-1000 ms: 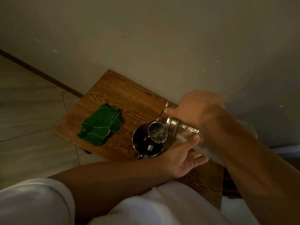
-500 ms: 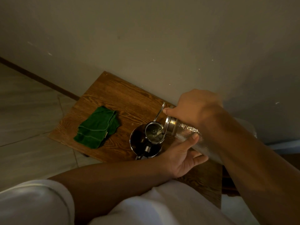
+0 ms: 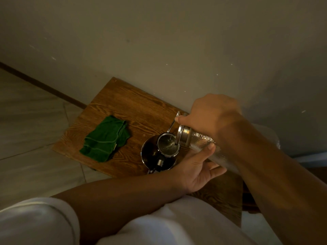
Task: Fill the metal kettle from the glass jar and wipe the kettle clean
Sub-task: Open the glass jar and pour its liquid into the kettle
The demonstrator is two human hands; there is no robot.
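Observation:
The metal kettle (image 3: 154, 156) stands on the wooden table (image 3: 134, 110), its round top opening facing up. A glass jar (image 3: 200, 142) with a metal neck lies tilted over that opening, and a thin stream runs from it into the kettle. My right hand (image 3: 210, 115) grips the jar from above near the neck. My left hand (image 3: 198, 167) cradles the jar from below, thumb pressed on the glass. A folded green cloth (image 3: 106, 138) lies on the table left of the kettle, apart from it.
The table stands against a plain wall (image 3: 159, 41). Pale floor tiles (image 3: 26, 124) lie to the left past the table's edge. My white-clad lap (image 3: 159, 225) fills the bottom of the view.
The jar stays tilted over the kettle and both hands keep their grip. The view has shifted slightly; nothing on the table has moved.

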